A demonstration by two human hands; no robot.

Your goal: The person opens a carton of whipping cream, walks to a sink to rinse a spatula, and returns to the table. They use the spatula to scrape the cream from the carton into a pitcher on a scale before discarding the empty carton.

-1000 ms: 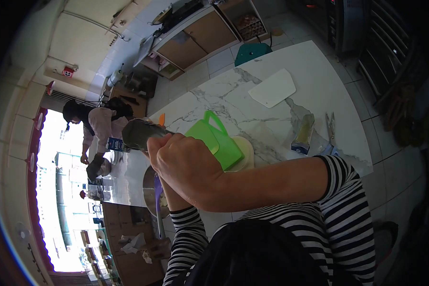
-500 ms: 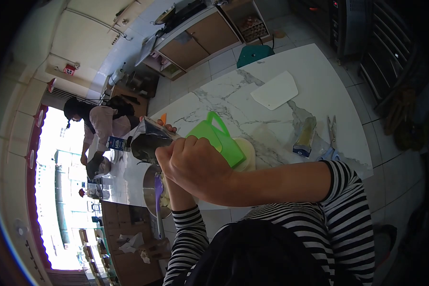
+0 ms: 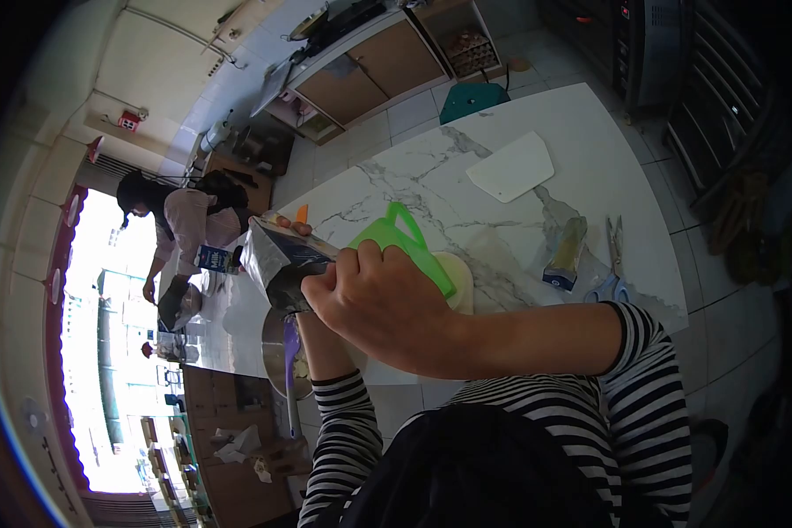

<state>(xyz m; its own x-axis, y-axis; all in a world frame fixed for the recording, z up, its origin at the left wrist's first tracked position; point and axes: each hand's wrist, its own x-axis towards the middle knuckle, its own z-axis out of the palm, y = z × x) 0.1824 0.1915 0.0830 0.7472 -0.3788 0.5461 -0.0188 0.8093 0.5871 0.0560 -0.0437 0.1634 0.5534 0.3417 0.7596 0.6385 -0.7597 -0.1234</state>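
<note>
A foil-lined packet (image 3: 268, 255), silver with dark printing, is held over the near left part of the table. My left hand (image 3: 297, 227) grips it from behind, and only some fingertips show over its far edge. My right hand (image 3: 374, 295) is closed at the packet's near side, hiding what its fingers pinch. Below the packet is a metal bowl (image 3: 273, 352) with pale chunks, partly covered by my left arm. A purple spatula (image 3: 290, 348) leans in it. Behind my right hand lies a bright green plastic piece with a loop handle (image 3: 405, 233), over a cream round item (image 3: 460, 282).
On the marble-patterned table (image 3: 502, 229) are a white scraper board (image 3: 512, 167), an opened wrapper (image 3: 566, 255) and scissors (image 3: 613, 260). A milk carton (image 3: 216, 259) stands left, near another person (image 3: 189, 216). A teal stool (image 3: 473, 99) is beyond the far edge.
The packet has turned so that more of its printed side and silver lining shows. My right hand has shifted slightly right. The person at the left has moved a little.
</note>
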